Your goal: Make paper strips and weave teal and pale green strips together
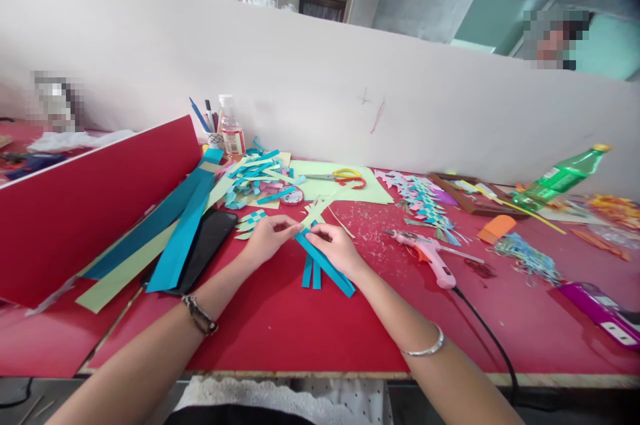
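Both hands meet over the front middle of the red table. Thumb and fingers of my left hand (273, 236) pinch the crossing of several folded paper strips. My right hand (336, 246) grips the same piece from the other side, close to the left fingertips. Blue paper strips (327, 269) run down toward me from under the fingers, and pale green strips (323, 207) stick out beyond them. Exactly how they interlock is hidden by my fingers. Beside my left hand lies a small blue-and-green woven paper piece (251, 221).
Long blue strips (183, 238) lie over a black phone (210, 245) at left. Paper scraps (255, 178), scissors (340, 176) and pale green sheets (375, 195) lie behind. Right are a corded pink glue gun (430, 257), woven pieces (425, 201) and a tilted green bottle (560, 178).
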{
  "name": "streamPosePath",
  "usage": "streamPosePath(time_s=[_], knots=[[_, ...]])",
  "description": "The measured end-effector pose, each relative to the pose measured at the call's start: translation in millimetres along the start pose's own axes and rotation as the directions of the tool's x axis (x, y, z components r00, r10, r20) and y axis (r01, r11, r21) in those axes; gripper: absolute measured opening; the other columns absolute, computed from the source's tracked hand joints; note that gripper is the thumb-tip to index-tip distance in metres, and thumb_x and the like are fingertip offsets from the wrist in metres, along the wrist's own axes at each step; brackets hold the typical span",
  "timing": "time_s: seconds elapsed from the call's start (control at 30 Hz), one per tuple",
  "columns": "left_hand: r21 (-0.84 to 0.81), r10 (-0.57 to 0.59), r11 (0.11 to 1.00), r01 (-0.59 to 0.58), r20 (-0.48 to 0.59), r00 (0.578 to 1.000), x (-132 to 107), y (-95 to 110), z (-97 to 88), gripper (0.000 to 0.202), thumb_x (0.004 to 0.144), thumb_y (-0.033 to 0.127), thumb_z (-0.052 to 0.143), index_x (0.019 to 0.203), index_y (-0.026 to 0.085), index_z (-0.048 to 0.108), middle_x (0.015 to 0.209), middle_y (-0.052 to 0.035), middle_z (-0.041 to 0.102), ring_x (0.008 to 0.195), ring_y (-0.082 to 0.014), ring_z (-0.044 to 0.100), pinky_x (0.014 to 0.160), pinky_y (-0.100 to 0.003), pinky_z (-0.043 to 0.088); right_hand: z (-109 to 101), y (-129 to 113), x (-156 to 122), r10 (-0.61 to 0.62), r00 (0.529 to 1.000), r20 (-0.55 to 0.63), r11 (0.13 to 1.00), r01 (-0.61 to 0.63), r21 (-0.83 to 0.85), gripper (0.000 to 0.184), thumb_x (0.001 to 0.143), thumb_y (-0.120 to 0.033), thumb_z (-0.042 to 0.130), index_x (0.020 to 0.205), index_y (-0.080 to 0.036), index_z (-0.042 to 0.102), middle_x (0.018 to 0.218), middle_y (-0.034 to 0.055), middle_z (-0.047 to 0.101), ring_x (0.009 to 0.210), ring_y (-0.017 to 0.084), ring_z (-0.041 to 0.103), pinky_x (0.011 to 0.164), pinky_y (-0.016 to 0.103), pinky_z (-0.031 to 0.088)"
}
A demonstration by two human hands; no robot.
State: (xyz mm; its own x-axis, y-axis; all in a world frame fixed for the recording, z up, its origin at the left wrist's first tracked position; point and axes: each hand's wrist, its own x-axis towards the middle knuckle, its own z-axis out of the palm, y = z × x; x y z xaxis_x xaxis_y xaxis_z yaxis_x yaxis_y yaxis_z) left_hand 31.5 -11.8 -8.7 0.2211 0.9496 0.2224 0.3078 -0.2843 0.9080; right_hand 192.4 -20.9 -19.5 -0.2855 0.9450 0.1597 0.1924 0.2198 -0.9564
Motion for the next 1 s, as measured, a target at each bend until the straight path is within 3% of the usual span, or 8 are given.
streamPosePath(time_s=[0.37,0.53,0.63,0.7,0.77,0.87,0.93,1.0], knots=[[-0.023,0.027,0.999,-0.028,-0.036,0.999,4.4,-6.9,-7.0,0.027,0.068,0.041,0.056,0.061,0.015,0.06,0.06,0.001,0.058,0.059,-0.0113,0.049,0.057,-0.02,0.037,-11.0,-1.1,-0.4,0.135,0.987,0.081,0.985,-0.143,0.1,0.033,0.067,-0.049,0.054,0.061,-0.016,0.055,0.045,-0.0047,0.046,0.039,0.007,0.038,0.039,0.02,0.027],[-0.218,-0.059,0.974,0.053,-0.021,0.998,6.4,-11.8,-12.9,0.025,0.069,0.04,0.056,0.065,0.015,0.058,0.06,0.0025,0.055,0.056,-0.0088,0.045,0.053,-0.02,0.033,-16.5,-1.8,1.1,0.124,0.992,0.006,0.971,-0.122,0.203,0.036,0.067,-0.053,0.052,0.058,-0.018,0.05,0.04,-0.0065,0.039,0.034,0.006,0.031,0.036,0.021,0.022],[-0.355,-0.091,0.929,0.101,0.047,0.995,5.9,-13.9,-13.0,0.024,0.068,0.039,0.058,0.064,0.015,0.056,0.058,0.0034,0.052,0.054,-0.008,0.045,0.053,-0.02,0.033,-21.0,2.9,4.1,0.101,0.99,-0.094,0.979,-0.082,0.188,0.036,0.073,-0.054,0.044,0.062,-0.02,0.049,0.039,-0.0069,0.037,0.032,0.007,0.03,0.035,0.021,0.022],[-0.393,-0.087,0.912,0.118,0.095,0.992,5.1,-14.3,-11.8,0.023,0.066,0.038,0.06,0.064,0.015,0.057,0.059,0.0033,0.053,0.056,-0.0083,0.046,0.055,-0.02,0.035,-25.1,8.3,6.6,0.042,0.986,-0.163,0.997,-0.029,0.078,0.033,0.076,-0.05,0.041,0.066,-0.02,0.05,0.043,-0.0057,0.04,0.037,0.009,0.036,0.038,0.022,0.028],[-0.388,-0.077,0.914,0.116,0.116,0.99,4.3,-14.2,-10.4,0.023,0.066,0.037,0.06,0.062,0.015,0.056,0.059,0.0031,0.053,0.057,-0.0086,0.046,0.057,-0.021,0.036,-29.5,14.4,8.8,-0.072,0.977,-0.203,0.985,0.038,-0.167,0.027,0.076,-0.045,0.045,0.071,-0.019,0.052,0.055,-0.002,0.049,0.051,0.012,0.047,0.049,0.024,0.037],[-0.325,-0.07,0.94,0.104,0.116,0.991,3.5,-13.1,-9.1,0.024,0.067,0.038,0.06,0.061,0.015,0.056,0.058,0.0036,0.051,0.056,-0.0083,0.045,0.055,-0.02,0.034,-34.9,22.7,10.7,-0.204,0.961,-0.187,0.808,0.057,-0.586,0.025,0.072,-0.037,0.054,0.087,-0.018,0.056,0.085,0.0057,0.055,0.085,0.02,0.05,0.073,0.032,0.04],[-0.272,-0.062,0.958,0.093,0.12,0.991,3.1,-11.7,-8.5,0.024,0.068,0.038,0.059,0.062,0.015,0.056,0.057,0.0041,0.051,0.055,-0.008,0.044,0.055,-0.02,0.033,-37.0,26.2,10.9,-0.171,0.974,-0.147,0.677,0.007,-0.736,0.03,0.07,-0.034,0.057,0.095,-0.017,0.056,0.095,0.0079,0.052,0.095,0.022,0.047,0.08,0.033,0.037],[-0.233,-0.059,0.968,0.091,0.14,0.988,2.8,-9.8,-7.8,0.025,0.068,0.039,0.058,0.063,0.015,0.057,0.056,0.0044,0.051,0.055,-0.0078,0.044,0.054,-0.019,0.033,-38.2,27.5,10.5,-0.102,0.989,-0.111,0.607,-0.027,-0.794,0.03,0.071,-0.031,0.057,0.098,-0.016,0.056,0.097,0.0083,0.052,0.094,0.02,0.048,0.081,0.031,0.037]])
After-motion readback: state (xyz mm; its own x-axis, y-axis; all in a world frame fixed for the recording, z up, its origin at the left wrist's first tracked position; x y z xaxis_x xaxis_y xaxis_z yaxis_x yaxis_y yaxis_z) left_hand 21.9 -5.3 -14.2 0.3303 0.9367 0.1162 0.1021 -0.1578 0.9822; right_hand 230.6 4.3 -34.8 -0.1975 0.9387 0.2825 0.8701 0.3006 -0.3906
